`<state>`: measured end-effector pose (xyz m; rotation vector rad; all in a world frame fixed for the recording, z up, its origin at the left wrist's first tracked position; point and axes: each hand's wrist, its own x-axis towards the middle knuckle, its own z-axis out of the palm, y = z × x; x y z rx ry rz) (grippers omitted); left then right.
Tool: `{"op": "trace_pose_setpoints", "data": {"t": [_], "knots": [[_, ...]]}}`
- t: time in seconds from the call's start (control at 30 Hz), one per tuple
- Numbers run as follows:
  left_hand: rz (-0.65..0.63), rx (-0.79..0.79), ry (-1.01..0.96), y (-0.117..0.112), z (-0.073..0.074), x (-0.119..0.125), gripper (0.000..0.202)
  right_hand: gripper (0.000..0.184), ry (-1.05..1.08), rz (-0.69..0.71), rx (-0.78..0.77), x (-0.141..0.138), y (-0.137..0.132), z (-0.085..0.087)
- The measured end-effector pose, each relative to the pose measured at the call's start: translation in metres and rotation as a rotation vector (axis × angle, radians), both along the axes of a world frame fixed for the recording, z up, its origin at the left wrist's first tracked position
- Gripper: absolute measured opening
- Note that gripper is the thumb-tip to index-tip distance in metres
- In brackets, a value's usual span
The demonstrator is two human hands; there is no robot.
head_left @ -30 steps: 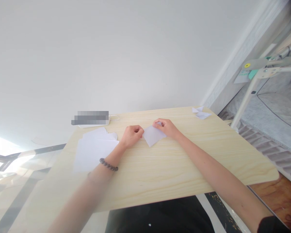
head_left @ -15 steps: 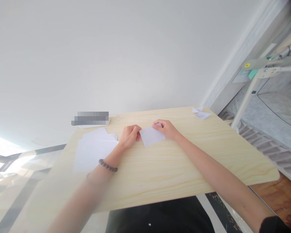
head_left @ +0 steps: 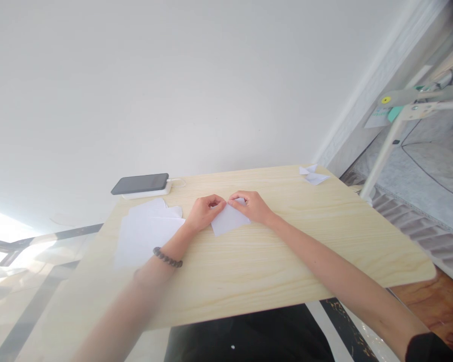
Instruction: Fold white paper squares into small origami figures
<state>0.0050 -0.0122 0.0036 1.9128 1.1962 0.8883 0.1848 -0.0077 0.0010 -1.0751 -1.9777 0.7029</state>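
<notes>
Pale wood-grain surface [head_left: 226, 279] adjoins a plain white wall [head_left: 219, 90]. Small white paper sheet [head_left: 228, 222] is located mid-surface, between left hand [head_left: 205, 212] and right hand [head_left: 254, 207]. Handling: probably light, flexible, easily creased; hold lightly by the edges. Both wrists angle inward; fingers of each hand pinch the sheet's far edge, tips nearly touching.

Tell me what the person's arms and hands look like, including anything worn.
The left hand and right hand are ungloved. A dark bracelet of round beads circles the left wrist; a black sleeve shows on the right arm.
</notes>
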Motion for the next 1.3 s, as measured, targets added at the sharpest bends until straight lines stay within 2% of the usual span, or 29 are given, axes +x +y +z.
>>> {"op": "trace_pose_setpoints", "data": {"t": [0.27,0.5,0.67,0.8,0.93,1.1,1.3], "knots": [[0.037,0.028,0.028,0.003,-0.002,-0.001,0.029,0.024,-0.075,0.060,-0.031,0.012,0.010,-0.005],[0.055,0.025,0.041,0.004,-0.002,-0.001,0.029,0.028,-0.077,0.058,-0.090,0.023,0.017,-0.006],[0.059,0.020,0.058,0.005,-0.002,-0.001,0.030,0.030,0.007,0.039,-0.204,0.024,0.019,-0.008],[0.063,0.015,0.056,0.004,-0.002,-0.001,0.030,0.033,0.113,0.090,-0.269,0.024,0.020,-0.008],[0.057,0.008,0.055,0.004,-0.002,-0.001,0.030,0.034,0.079,0.110,-0.216,0.022,0.016,-0.006],[0.064,0.019,0.082,0.004,-0.002,-0.001,0.030,0.028,-0.047,0.060,-0.106,0.017,0.013,-0.006],[0.046,0.050,0.131,0.005,-0.003,-0.002,0.026,0.025,-0.060,-0.014,-0.060,0.024,0.016,-0.003]]}}
